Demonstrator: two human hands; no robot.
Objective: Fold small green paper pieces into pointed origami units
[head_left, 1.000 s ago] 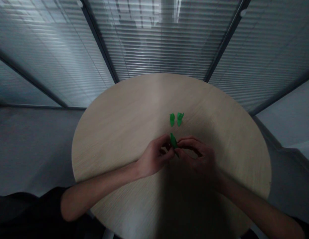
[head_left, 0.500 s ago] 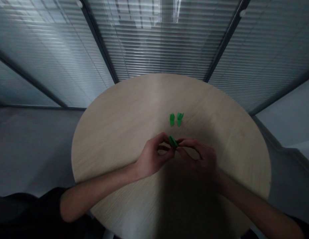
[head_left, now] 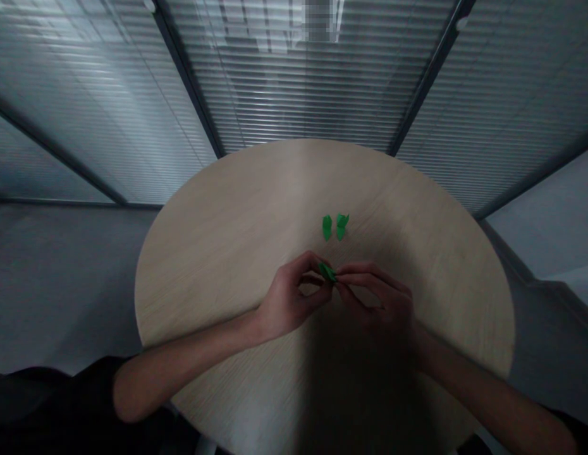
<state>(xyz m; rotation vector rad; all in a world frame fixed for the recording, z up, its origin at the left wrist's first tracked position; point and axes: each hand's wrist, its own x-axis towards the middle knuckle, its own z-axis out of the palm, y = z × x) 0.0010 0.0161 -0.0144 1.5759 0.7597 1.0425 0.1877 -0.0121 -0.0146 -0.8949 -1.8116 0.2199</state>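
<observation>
A small green piece, which looks like folded paper (head_left: 327,272), is pinched between the fingertips of both hands above the table. My left hand (head_left: 296,294) grips it from the left, with thumb and forefinger curved into a ring. From the right, my right hand (head_left: 382,300) holds its lower right end between thumb and fingers. The fingertips cover part of the piece, so its full shape is hidden. Just beyond the hands, two similar green folded pieces lie side by side on the table, a narrow left piece (head_left: 327,227) and a right piece (head_left: 341,226) with a pointed flap.
The round wooden table (head_left: 218,253) fills the middle of the view. Behind it stands a glass partition with blinds (head_left: 303,95) and dark frame posts. A dark shadow falls across the table's near side, beneath my right hand.
The held green piece has tilted slightly flatter and shifted a little left. My right fingers have straightened and closed in on its end. The two pieces on the table stay put.
</observation>
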